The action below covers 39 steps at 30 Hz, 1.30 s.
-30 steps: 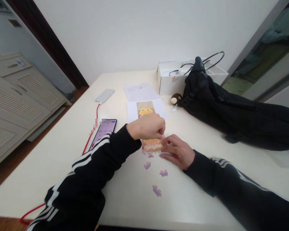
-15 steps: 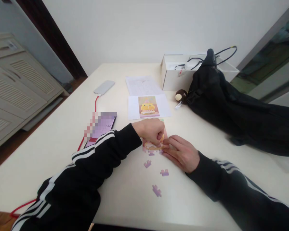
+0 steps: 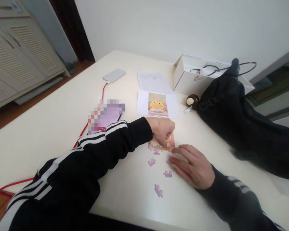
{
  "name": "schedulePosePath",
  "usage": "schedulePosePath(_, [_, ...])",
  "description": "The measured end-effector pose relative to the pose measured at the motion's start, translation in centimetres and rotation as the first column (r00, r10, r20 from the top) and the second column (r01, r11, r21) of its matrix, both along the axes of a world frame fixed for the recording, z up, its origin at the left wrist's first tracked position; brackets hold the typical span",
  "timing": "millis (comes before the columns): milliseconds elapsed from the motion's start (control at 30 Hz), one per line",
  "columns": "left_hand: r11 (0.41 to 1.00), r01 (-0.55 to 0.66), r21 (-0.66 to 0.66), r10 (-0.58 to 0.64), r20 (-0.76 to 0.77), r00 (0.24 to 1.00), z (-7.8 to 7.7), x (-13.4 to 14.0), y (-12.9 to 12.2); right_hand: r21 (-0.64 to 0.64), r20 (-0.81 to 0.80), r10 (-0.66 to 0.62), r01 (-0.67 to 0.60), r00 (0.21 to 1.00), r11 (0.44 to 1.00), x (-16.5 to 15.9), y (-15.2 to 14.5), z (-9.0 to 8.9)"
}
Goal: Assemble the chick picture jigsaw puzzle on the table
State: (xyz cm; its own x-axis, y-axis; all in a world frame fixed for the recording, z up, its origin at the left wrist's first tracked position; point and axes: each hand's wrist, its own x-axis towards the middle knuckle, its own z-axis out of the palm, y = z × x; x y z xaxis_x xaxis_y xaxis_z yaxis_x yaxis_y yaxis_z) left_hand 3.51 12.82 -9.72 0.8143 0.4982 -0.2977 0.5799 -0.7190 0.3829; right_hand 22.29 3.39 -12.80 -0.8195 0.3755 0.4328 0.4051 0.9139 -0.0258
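Here the puzzle [image 3: 171,143] lies under the left hand [image 3: 163,129]

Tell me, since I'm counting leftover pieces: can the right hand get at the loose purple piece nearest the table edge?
Probably yes: the right hand lies flat, with bare table between it and that purple piece.

A cream table [image 3: 62,106] carries a part-built puzzle [image 3: 161,145], loose purple pieces [image 3: 158,190], printed sheets [image 3: 157,104], a phone [image 3: 106,116], a white box [image 3: 188,75] and a black jacket [image 3: 243,118].
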Motion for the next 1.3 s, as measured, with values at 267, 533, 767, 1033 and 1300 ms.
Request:
schedulePosePath(267, [0.982,0.111,-0.150,-0.103,0.060,0.993,0.6,-1.0,0.7,-0.169,0.006,-0.139,0.138,0.990,0.976,-3.6,0.6,-0.9])
schedulePosePath(533, [0.987,0.098,-0.124,-0.098,-0.001,0.995,0.8,-0.6,0.6,0.049,0.082,-0.040,0.037,0.996,0.998,-4.2,0.8,-1.0])
schedulePosePath(767, [0.985,0.121,-0.122,-0.118,0.032,0.993,0.5,-0.7,0.9,0.092,-0.003,-0.077,0.077,0.997,0.993,-1.8,1.4,-0.4])
schedulePosePath(1033, [0.985,0.074,-0.158,-0.070,0.031,0.997,0.0,-0.9,0.9,0.247,0.058,0.033,-0.046,0.998,0.968,0.5,1.4,-1.0])
schedulePosePath(1300, [0.985,0.072,-0.155,-0.070,0.021,0.997,0.1,-0.9,0.8,0.160,0.038,0.064,-0.069,0.997,0.985,0.5,1.5,-2.3])
